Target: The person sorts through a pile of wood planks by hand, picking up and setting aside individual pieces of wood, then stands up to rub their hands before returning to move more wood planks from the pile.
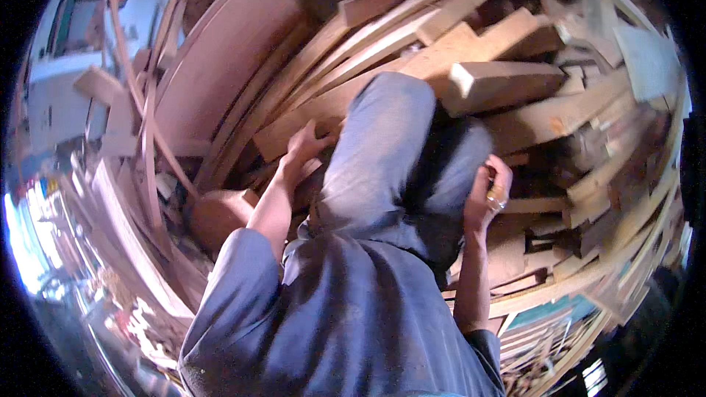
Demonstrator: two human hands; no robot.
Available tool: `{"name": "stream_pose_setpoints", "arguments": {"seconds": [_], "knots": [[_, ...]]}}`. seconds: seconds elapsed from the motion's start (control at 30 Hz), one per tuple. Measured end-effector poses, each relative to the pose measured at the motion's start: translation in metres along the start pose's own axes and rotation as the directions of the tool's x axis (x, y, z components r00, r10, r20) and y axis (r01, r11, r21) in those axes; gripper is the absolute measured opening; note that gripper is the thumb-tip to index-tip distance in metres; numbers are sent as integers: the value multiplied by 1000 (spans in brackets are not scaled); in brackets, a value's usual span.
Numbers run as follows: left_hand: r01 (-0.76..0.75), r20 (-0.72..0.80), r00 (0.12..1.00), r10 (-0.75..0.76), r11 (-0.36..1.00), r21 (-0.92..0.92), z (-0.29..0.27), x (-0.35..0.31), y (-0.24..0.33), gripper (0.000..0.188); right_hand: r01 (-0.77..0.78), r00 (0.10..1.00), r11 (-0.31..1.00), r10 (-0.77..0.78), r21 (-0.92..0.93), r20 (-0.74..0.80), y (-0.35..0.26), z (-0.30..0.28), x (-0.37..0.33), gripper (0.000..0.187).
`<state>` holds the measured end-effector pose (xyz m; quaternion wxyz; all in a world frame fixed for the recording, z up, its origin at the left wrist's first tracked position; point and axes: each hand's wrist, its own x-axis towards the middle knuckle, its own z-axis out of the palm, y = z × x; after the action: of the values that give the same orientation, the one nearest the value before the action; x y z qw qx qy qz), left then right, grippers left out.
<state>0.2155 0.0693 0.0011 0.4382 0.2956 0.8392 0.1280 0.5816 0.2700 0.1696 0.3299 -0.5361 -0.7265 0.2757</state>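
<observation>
My left hand point(307, 142) is beside my left knee, its fingers apart, touching or very near the lower end of a long wooden beam point(283, 132). Whether the fingertips press on the wood is hard to see. My right hand point(487, 195) hangs beside my right knee with its fingers curled. Something shiny and yellowish, perhaps a ring, shows at those fingers; what lies inside the curl is hidden. My bent legs in grey-blue trousers point(386, 140) cover the middle. Just beyond my right knee a thick squared timber block point(507, 87) lies on other boards.
Loose planks and offcuts are heaped all round me. A wide reddish board point(228, 51) leans at the far left, with thin strips point(129, 66) upright beside it. A curved pale plank point(136, 242) stands at the left. A whitish panel point(649, 62) lies at the far right.
</observation>
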Motion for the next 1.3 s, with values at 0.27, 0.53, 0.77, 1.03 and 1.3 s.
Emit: {"name": "stream_pose_setpoints", "arguments": {"seconds": [0.27,0.53,0.77,1.03,1.3], "knots": [[-25,17,999,27,996,-84,-17,-32,-23,85,-29,993,996,38,-83,108,10,7,-5,27],[36,-17,999,-35,994,99,-16,-76,-15,100,-48,997,998,50,-47,60,0,16,-3,25],[14,-154,988,22,973,230,-3,-71,-7,81,2,998,1000,0,-23,58,10,13,-4,23],[-70,-131,986,107,964,258,-51,-80,25,69,-75,996,997,75,-4,41,10,13,-4,26],[-426,-576,597,558,829,362,-223,-67,138,87,-12,1000,998,13,-54,24,14,12,-3,26]]}}
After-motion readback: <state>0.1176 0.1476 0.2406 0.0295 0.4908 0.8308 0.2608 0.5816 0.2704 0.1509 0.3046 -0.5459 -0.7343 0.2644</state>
